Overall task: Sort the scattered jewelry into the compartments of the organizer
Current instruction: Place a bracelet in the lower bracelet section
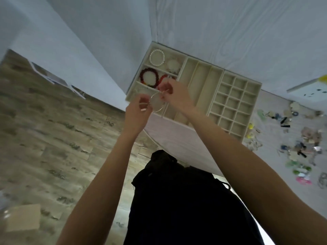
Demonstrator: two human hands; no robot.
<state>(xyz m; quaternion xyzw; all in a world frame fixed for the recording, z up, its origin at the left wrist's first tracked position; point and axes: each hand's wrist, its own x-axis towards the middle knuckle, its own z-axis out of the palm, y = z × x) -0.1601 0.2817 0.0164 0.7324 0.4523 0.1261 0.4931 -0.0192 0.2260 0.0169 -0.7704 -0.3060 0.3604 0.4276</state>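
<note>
A cream organizer (215, 96) lies on the white table, with wide compartments at left, long slots in the middle and a small-cell grid (235, 103) at right. A pearl bracelet (157, 57) and a dark red bead bracelet (149, 77) lie in the left compartments. Both hands hold a thin metal bangle (156, 101) above the organizer's near-left corner. My left hand (139, 110) pinches its left side. My right hand (175, 93) pinches its upper right. Scattered jewelry (299, 144) lies on the table at right.
The white table (230, 32) ends at its left edge, with wood-look floor (53, 121) beyond. Papers (53, 76) lie on the floor by the wall. A cardboard piece (23, 218) lies at lower left. My dark clothing (185, 200) fills the bottom centre.
</note>
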